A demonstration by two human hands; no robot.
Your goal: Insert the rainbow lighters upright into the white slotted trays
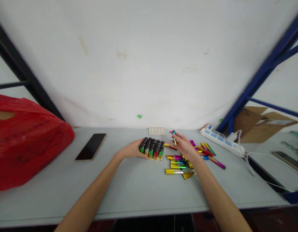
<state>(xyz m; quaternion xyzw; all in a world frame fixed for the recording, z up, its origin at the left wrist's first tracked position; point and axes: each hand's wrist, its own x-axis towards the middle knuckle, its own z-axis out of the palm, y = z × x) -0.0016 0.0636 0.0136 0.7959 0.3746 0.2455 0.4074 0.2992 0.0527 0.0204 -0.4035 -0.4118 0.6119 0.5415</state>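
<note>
My left hand (136, 149) is wrapped round the left side of a tightly packed block of lighters (151, 149), which have black tops and green, red and gold bodies. Under the block's right front corner shows a little of a pale base. To the right, my right hand (182, 144) is raised above the table, pinching a slim, shiny blue-and-gold lighter (174, 138) that stands nearly upright and is dark at its top. Beneath and beside this hand lies a loose pile of shiny metallic lighter bodies (177, 166) in gold, purple, blue, green and red, partly hidden by the forearm.
Against the wall lies a cream tray with a grid of holes (157, 130). A phone (91, 147) and a red plastic bag (30, 141) are at left. A white power strip (222, 141) with cables and a cardboard box (262, 124) are at right, near a blue metal frame (267, 67).
</note>
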